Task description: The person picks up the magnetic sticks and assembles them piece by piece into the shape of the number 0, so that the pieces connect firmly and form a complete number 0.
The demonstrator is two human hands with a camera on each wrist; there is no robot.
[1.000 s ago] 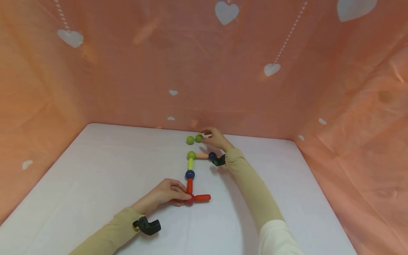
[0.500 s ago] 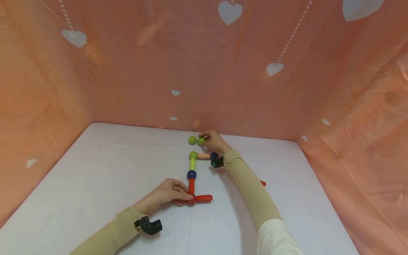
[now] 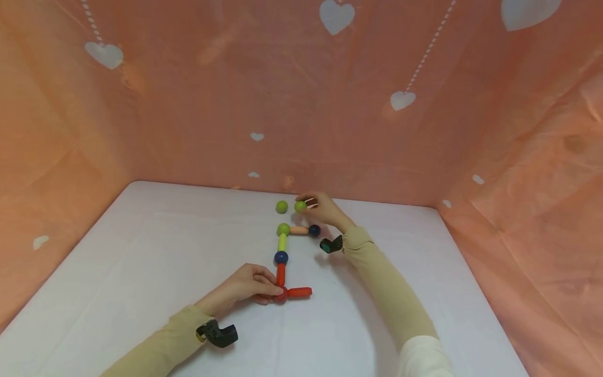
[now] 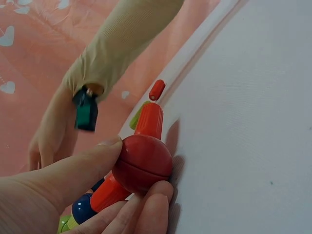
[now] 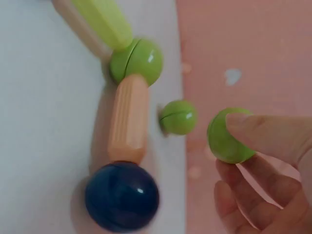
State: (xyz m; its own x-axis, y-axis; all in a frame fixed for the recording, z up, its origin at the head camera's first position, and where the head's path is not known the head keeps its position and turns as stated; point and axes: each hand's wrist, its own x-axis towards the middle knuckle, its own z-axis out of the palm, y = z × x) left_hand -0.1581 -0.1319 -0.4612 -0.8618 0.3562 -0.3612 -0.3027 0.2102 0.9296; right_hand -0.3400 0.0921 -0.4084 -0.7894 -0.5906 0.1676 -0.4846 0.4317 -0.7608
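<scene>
White table [image 3: 179, 235], left hand [image 3: 247, 285] pinching red ball [image 4: 144, 165], right hand [image 3: 326, 209] pinching green ball [image 5: 226, 141], separate red rod [image 4: 157, 89], left wrist view only

Balls, six: one red ball [image 4: 145, 163]; two blue balls [image 3: 281, 257], both beyond the red ball; three green balls [image 3: 283, 229], all well beyond it.

Rods, six: three red rods [image 3: 299, 292], two touching the red ball, one apart, past it in the left wrist view; two yellow-green rods [image 3: 282, 242], one beyond the red ball, the other past it in the left wrist view, partly hidden; one peach rod [image 3: 299, 230], beyond and to its right.

Hands, two: left hand [image 3: 247, 285] at the red ball, right hand [image 3: 325, 209] well beyond it.

White hearts [image 3: 336, 18], nine in the head view, all beyond it.
</scene>
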